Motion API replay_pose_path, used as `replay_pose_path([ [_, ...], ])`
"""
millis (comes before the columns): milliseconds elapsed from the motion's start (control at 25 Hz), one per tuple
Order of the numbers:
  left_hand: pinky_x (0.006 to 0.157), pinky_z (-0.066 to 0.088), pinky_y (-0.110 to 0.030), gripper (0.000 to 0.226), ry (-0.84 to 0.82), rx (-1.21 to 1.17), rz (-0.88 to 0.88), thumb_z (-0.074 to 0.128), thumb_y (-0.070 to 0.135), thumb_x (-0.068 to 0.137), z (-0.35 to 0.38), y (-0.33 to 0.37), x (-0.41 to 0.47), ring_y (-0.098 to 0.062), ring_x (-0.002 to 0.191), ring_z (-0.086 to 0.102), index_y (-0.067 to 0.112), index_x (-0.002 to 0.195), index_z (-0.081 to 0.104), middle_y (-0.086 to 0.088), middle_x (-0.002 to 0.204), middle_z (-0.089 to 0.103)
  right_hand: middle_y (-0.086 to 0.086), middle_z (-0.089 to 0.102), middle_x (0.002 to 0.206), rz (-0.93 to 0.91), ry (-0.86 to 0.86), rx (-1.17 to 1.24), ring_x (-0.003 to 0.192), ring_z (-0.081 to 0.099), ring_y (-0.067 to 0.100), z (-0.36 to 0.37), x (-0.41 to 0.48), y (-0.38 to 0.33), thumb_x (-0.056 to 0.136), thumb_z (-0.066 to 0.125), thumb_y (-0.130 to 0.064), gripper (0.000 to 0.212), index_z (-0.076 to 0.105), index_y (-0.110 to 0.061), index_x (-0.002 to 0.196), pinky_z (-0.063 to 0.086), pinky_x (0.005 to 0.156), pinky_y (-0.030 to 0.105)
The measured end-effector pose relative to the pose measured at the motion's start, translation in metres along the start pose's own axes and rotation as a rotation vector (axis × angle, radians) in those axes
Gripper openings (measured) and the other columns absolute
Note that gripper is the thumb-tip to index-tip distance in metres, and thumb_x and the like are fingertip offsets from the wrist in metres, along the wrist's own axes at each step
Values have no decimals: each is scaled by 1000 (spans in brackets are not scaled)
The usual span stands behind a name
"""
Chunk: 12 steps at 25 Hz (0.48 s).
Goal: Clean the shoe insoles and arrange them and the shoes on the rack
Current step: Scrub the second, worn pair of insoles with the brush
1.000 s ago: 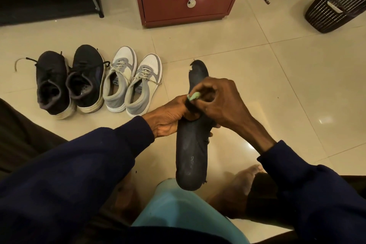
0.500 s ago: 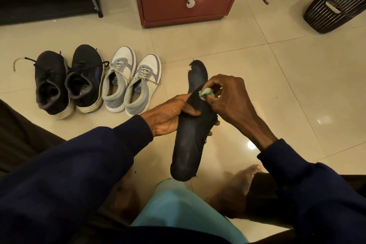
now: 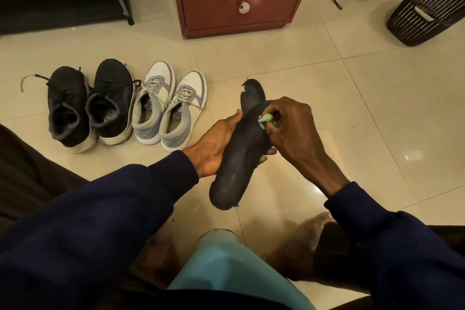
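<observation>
the left hand (image 3: 216, 143) grips a black insole (image 3: 239, 153) from beneath, fingers curled round its middle. the right hand (image 3: 289, 128) pinches a small green cloth (image 3: 266, 119) against its upper surface

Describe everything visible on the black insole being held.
The black insole looks like matte foam or fabric. It is long and slightly curved, with the toe end pointing away and the heel toward the person. The toe edge is torn with a notch, and the heel shows frayed threads and pale scuffs. It is held above the tiled floor. The left hand grips its middle from beneath, and the right hand presses a light-green wad against its upper part.
</observation>
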State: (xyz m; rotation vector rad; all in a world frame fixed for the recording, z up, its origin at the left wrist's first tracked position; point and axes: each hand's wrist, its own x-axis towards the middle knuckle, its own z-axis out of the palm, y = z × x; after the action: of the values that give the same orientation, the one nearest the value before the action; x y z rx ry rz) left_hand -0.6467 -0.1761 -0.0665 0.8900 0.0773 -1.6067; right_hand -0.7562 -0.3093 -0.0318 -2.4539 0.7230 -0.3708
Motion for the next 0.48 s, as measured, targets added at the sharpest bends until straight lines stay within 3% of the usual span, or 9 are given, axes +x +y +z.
replay_pose_path([
  [80,89,52,-46,47,53,2,17,44,47,106,-2,1,1,-34,96,68,11,125,66,-17,112,71,0,67,88,-33,-13,34,74,62,9,5,-5,-6,81,73,-4,13,71,-14,87,50,66,12],
  [200,84,55,-36,45,164,14,51,50,45,105,-8,3,4,-23,82,71,15,92,79,-8,92,74,-3,68,87,-139,-377,168,75,61,4,12,-20,-36,82,72,-3,13,74,-13,89,51,69,11],
  [240,84,55,-35,46,184,17,52,49,46,105,-8,3,5,-22,80,72,16,88,80,-8,91,75,-3,69,86,-157,-410,163,74,61,4,11,-20,-37,82,72,-3,13,74,-13,89,52,68,13],
  [400,88,58,-46,45,89,-41,20,45,46,107,0,1,0,-32,91,72,11,123,68,-18,109,73,3,68,87,-10,-50,-23,69,64,12,-2,-4,-4,81,74,-2,11,70,-12,86,58,65,29],
  [480,95,54,-48,45,80,-16,33,47,47,106,-1,2,0,-32,95,71,11,122,68,-18,111,73,3,68,89,-23,-30,1,73,63,11,0,-8,-7,82,74,-2,12,71,-12,88,58,67,28],
])
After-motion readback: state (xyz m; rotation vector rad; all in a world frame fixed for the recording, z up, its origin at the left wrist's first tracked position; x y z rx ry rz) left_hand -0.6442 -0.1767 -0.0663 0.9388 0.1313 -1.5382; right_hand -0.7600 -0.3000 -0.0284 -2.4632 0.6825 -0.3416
